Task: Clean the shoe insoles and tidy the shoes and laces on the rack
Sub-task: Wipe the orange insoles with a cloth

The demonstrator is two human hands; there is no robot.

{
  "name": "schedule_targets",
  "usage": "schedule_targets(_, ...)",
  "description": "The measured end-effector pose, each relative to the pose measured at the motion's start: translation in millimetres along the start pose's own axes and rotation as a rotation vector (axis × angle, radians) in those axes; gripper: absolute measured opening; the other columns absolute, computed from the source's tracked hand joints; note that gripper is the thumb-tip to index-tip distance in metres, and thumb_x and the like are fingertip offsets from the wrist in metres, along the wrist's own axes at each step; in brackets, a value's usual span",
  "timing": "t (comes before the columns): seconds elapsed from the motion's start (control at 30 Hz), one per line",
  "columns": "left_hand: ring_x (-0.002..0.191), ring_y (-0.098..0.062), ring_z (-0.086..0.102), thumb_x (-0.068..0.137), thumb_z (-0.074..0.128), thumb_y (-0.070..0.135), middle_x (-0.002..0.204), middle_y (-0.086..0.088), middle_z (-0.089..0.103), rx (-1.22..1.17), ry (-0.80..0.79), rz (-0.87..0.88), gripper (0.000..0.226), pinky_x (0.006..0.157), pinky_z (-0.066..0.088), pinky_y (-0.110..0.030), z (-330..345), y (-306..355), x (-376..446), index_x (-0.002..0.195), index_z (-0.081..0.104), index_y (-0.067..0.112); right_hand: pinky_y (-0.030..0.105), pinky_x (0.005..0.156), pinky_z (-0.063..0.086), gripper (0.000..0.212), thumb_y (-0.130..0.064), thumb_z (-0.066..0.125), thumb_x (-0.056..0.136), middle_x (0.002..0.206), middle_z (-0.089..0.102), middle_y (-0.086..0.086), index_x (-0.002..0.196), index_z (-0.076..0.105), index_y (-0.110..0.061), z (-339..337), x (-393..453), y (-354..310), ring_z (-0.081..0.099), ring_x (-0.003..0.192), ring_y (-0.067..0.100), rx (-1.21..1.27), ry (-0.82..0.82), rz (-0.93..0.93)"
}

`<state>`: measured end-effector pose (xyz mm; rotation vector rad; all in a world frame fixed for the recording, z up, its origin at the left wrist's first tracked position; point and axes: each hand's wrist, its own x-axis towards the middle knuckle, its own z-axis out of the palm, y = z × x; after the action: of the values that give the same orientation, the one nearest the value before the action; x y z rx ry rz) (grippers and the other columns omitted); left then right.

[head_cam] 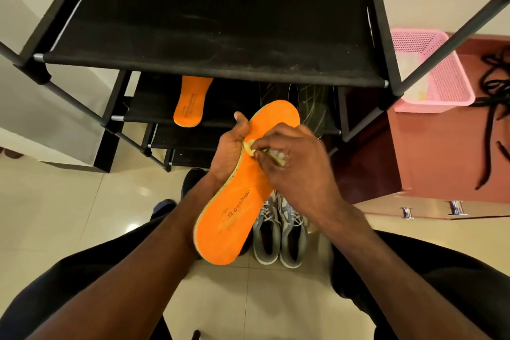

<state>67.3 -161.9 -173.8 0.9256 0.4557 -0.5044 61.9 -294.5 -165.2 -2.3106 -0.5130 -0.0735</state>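
My left hand [227,150] grips an orange insole [234,226] by its left edge, holding it tilted in front of the black shoe rack [215,63]. My right hand [295,157] pinches a small yellowish cloth or sponge [249,146] against the insole's middle. A second orange insole [190,101] lies on the rack's lower shelf, partly hidden under the top shelf. A pair of grey sneakers [280,232] stands on the floor beneath my hands. Black laces [494,107] lie on the reddish surface at right.
A pink plastic basket [444,74] stands right of the rack on the reddish cabinet top [430,152]. A dark pair of shoes [311,102] sits on the lower shelf. A black shoe [190,179] lies on the cream tiled floor by the rack's foot.
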Motion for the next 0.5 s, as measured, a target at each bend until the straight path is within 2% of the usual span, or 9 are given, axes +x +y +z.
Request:
schedule_targets(0.03,0.118,-0.030,0.068,0.094,0.066,0.050,0.128,-0.025,0.067,0.021,0.011,0.074,0.060,0.105,0.054,-0.046,3,4,0,0.124,0.070,-0.002,0.044,0.080,0.052,0.015,-0.021,0.076,0.086,0.098,0.070,-0.015,0.098,0.080,-0.028,-4,5,5,0.057,0.092,0.018,-0.087,0.035,0.028)
schedule_targets(0.07,0.090,-0.021,0.077,0.105,0.048,0.045,0.097,-0.019,0.076,0.066,0.036,0.109,0.054,0.081,0.064,-0.035,3,3,3,0.097,0.080,0.003,0.046,0.083,0.052,0.016,-0.024,0.076,0.087,0.101,0.070,-0.014,0.101,0.080,-0.030,-10,12,14,0.059,0.096,0.020,-0.182,0.080,0.088)
schedule_targets(0.1,0.067,-0.014,0.075,0.111,0.031,0.042,0.073,-0.012,0.075,0.025,-0.003,0.112,0.068,0.061,0.062,-0.027,2,1,3,0.079,0.080,0.007,0.046,0.087,0.050,0.017,-0.026,0.075,0.089,0.105,0.070,-0.013,0.104,0.080,-0.030,-17,17,18,0.059,0.100,0.022,-0.253,0.124,0.167)
schedule_targets(0.13,0.058,-0.011,0.072,0.112,0.021,0.040,0.063,-0.009,0.072,-0.022,-0.032,0.120,0.073,0.053,0.059,-0.024,7,2,-1,0.077,0.077,0.008,0.045,0.088,0.048,0.017,-0.026,0.074,0.090,0.108,0.070,-0.011,0.106,0.079,-0.029,-22,19,23,0.059,0.103,0.024,-0.296,0.152,0.228)
schedule_targets(0.27,0.077,-0.016,0.077,0.110,0.018,0.047,0.085,-0.007,0.078,-0.076,-0.004,0.065,0.064,0.066,0.062,-0.030,6,-2,5,0.108,0.069,0.008,0.050,0.088,0.054,0.017,-0.019,0.076,0.088,0.104,0.071,-0.008,0.104,0.080,-0.023,-23,20,26,0.063,0.100,0.024,-0.200,0.159,0.247)
schedule_targets(0.33,0.071,-0.015,0.076,0.111,0.017,0.047,0.078,-0.006,0.077,-0.145,-0.024,0.059,0.076,0.061,0.061,-0.029,2,-1,8,0.088,0.081,0.012,0.047,0.084,0.056,0.016,-0.015,0.077,0.086,0.099,0.072,-0.010,0.100,0.081,-0.022,-15,14,17,0.064,0.095,0.022,-0.073,0.063,0.180)
schedule_targets(0.4,0.062,-0.013,0.074,0.111,0.015,0.046,0.069,-0.005,0.075,-0.215,-0.078,0.082,0.086,0.055,0.059,-0.026,3,3,4,0.068,0.081,0.012,0.046,0.082,0.053,0.014,-0.019,0.075,0.087,0.097,0.071,-0.013,0.097,0.081,-0.025,-8,6,6,0.062,0.094,0.020,-0.047,-0.004,0.111)
schedule_targets(0.43,0.062,-0.013,0.074,0.111,0.015,0.045,0.068,-0.005,0.074,-0.205,-0.082,0.087,0.085,0.054,0.058,-0.026,4,3,4,0.068,0.081,0.012,0.047,0.084,0.051,0.013,-0.023,0.073,0.088,0.098,0.071,-0.014,0.097,0.080,-0.029,-8,7,4,0.061,0.096,0.019,-0.102,0.003,0.103)
schedule_targets(0.5,0.065,-0.014,0.075,0.112,0.018,0.044,0.073,-0.005,0.076,-0.178,-0.016,0.090,0.072,0.056,0.060,-0.028,4,-1,7,0.085,0.078,0.014,0.046,0.088,0.046,0.015,-0.029,0.071,0.090,0.105,0.070,-0.015,0.103,0.079,-0.032,-15,12,10,0.061,0.102,0.019,-0.272,0.069,0.171)
